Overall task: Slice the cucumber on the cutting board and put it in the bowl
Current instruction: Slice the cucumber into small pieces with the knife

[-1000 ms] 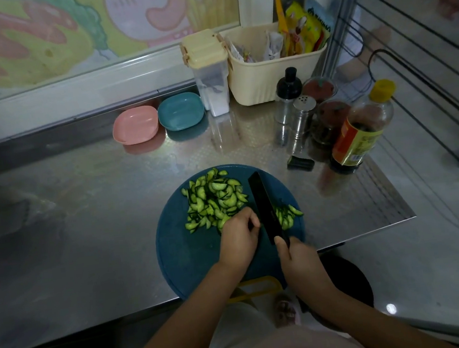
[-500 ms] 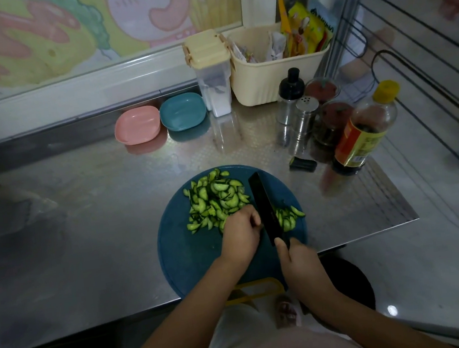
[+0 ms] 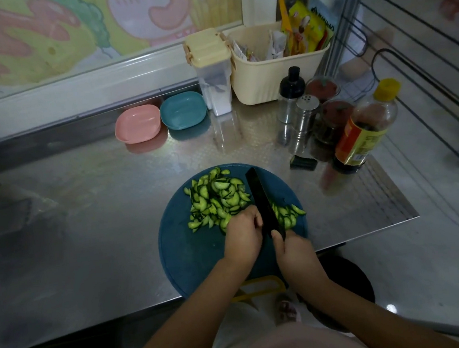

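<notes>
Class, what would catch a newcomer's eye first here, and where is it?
Bright green cucumber slices heaped on the round blue cutting board at the counter's front edge. The right hand grips a black knife among them, the left hand beside its blade. A pink bowl and teal bowl sit behind.

Left hand [image 3: 243,236] is curled over the cucumber [image 3: 225,221], nearly all of it hidden! Knife [image 3: 262,198] handle is swallowed by the right hand [image 3: 294,252]. Below both hands, forearms cover the cutting board's [image 3: 191,257] near edge.
</notes>
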`<state>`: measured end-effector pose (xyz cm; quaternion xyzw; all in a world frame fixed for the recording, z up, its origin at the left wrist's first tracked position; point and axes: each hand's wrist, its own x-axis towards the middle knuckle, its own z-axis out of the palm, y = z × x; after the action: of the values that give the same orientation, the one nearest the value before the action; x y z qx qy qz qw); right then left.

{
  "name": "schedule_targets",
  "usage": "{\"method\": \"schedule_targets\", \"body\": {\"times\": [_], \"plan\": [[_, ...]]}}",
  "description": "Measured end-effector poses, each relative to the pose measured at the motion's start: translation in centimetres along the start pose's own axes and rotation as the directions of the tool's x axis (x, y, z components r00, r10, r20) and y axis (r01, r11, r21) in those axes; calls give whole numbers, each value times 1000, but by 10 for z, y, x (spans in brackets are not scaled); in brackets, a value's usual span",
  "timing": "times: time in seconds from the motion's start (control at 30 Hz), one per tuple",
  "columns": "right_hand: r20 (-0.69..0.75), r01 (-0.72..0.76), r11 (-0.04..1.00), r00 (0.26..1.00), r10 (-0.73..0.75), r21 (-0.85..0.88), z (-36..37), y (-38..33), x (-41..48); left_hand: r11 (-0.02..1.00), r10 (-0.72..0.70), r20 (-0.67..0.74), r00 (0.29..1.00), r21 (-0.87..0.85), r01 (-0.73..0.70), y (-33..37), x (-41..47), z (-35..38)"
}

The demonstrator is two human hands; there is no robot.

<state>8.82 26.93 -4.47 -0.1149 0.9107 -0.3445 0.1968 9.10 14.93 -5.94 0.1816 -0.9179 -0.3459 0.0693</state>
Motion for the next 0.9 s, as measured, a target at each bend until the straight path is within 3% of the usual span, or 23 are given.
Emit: {"method": "schedule_targets", "body": {"times": [0.33,0.5,0.57,0.7,0.8,0.9], "plan": [[7,3,996,1000,-4,94,-25,3,-2,999,-52,19,998,-13,53,1,-6,-22],[-81,185,953,975,-209,-239,-73,-21,17,1000,3,-179,984,-28,-8,15,-15,-61],[-47,238,892,960,-276,-383,-88,-31,23,994,99,-190,977,73,-86,19,-17,-67],[82,335,693,925,-371,-638,-97,-44,26,902,256,-26,966,365,-229,28,-19,-57],[147,398,609,896,-420,-686,-92,-50,23,859,276,80,958,426,-284,30,-17,-41],[180,434,568,876,-447,-699,-85,-53,19,852,249,83,965,456,-258,24,-15,-33]]}}
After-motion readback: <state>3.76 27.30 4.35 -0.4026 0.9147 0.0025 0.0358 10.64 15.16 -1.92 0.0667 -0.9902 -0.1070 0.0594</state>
